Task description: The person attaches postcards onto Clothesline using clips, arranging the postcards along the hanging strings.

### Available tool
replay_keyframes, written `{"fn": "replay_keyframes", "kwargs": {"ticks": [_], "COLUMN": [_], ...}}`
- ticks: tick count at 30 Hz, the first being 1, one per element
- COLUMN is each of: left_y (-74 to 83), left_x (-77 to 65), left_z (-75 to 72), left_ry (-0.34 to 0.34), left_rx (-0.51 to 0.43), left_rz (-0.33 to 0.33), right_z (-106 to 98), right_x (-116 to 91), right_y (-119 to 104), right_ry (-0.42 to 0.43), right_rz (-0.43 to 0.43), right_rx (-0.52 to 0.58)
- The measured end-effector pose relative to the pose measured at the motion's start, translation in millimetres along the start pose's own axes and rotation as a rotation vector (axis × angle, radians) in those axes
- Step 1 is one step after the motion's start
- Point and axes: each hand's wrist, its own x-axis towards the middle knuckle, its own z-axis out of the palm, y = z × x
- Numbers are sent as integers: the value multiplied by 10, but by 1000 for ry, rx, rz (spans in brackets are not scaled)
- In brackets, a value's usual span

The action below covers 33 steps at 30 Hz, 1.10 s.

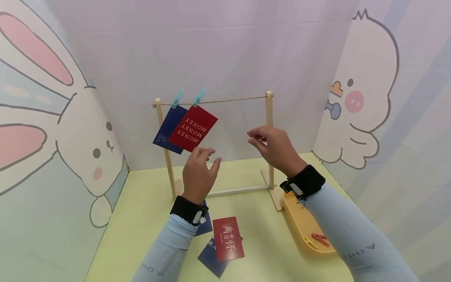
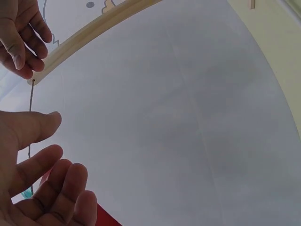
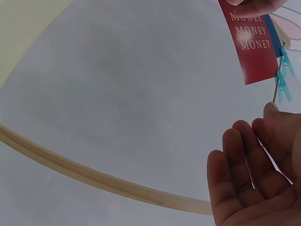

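Blue card (image 1: 167, 131) hangs up-left of the left hand (image 1: 199, 174); red card (image 1: 193, 129), overlapping it, hangs just above the fingers. Teal clips (image 1: 199, 97) pin both, apparently so the cord (image 1: 232, 100) bears them. Left fingers loosely bent, thumb apart, pinching nothing; contact with red card: cannot tell. Loose cards (image 1: 228, 239) lie below them on the worktop (image 1: 116, 231). Right hand (image 1: 278, 149): fingers curved, thumb apart, nothing pinched; yellow tray (image 1: 299, 219) below, presumably keeping the red clip (image 1: 320, 239) within reach.
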Motion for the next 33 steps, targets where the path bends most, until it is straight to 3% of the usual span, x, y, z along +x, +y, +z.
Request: {"fn": "replay_keyframes", "kwargs": {"ticks": [15,33], "left_y": [154,296], "left_x": [-178,-466], "left_z": [153,406], "left_ry": [-85,-178], "left_rx": [-41,-28], "left_rz": [16,62], "right_z": [-46,-76], "right_x": [-295,-718], "right_y": [45,202], "right_ry": [4,8], "right_rz": [68,175], "right_rx": [-19,-40]}}
